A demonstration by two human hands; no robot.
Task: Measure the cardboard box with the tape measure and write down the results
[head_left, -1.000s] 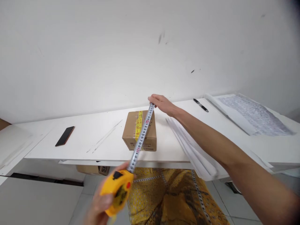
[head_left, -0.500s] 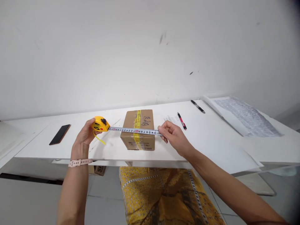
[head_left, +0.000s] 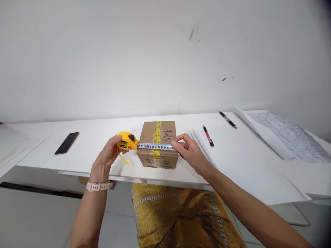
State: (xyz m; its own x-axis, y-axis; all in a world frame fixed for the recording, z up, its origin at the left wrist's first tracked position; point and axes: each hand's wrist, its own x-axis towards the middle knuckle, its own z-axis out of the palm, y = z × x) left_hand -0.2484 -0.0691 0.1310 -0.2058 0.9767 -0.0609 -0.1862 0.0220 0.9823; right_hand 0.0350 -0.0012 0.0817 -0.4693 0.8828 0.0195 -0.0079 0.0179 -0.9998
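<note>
A small brown cardboard box [head_left: 147,132] with yellow printed tape and handwriting on top stands on the white table. My left hand [head_left: 108,151] grips a yellow tape measure [head_left: 126,140] by its case, right up against the box's left side. From the case the metal blade [head_left: 155,146] runs across the box top along its near edge, numbers facing up. Thumb and fingers of my right hand [head_left: 190,151] pinch the blade's free end at the box's right edge. A yellow wrist strap [head_left: 123,158] dangles below the case.
A black phone [head_left: 67,143] lies on the table's [head_left: 46,156] left part. To the right are a red-and-black pen [head_left: 208,136], a black pen [head_left: 228,120], white paper sheets [head_left: 243,162] and a printed sheet in a plastic sleeve [head_left: 287,132]. A white wall rises behind.
My left hand has brought the tape case rightward to the box, and less blade is out. My right hand still pinches the blade's end, now closer over the box's right edge. The view shifted slightly.
</note>
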